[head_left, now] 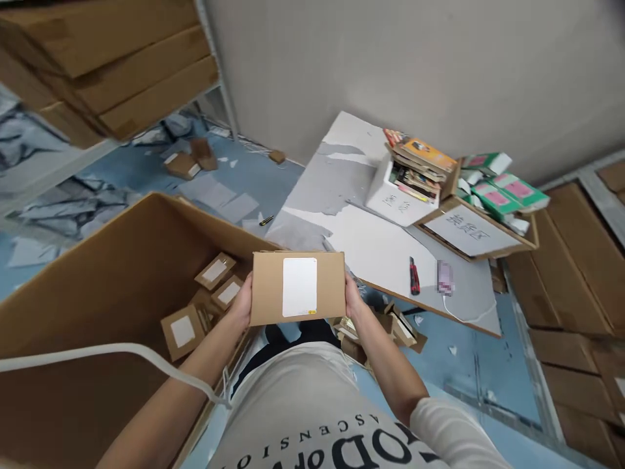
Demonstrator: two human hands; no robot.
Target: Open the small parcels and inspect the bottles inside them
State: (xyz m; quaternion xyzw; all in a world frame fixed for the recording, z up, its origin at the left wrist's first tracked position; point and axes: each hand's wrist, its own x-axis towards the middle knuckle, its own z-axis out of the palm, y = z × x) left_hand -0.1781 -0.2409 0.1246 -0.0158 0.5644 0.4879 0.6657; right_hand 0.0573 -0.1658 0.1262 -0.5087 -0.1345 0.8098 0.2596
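Note:
A brown cardboard box (267,290) with a white label (299,286) on its face is held up in front of my body. My left hand (243,303) grips its left end, and my right hand (352,298) grips its right end; some fingers are hidden behind the box. To the left stands a large open carton (146,241). Several smaller labelled boxes lie inside it, among them one box (170,329) close to my left forearm.
A worn white table (361,244) holds a red-and-black utility knife (414,276), a blurred-out device with a cable, a white box (398,202) of packages and a carton (463,231) of green packs. Stacked cartons (146,71) fill shelves. A white tube (122,348) crosses the large carton.

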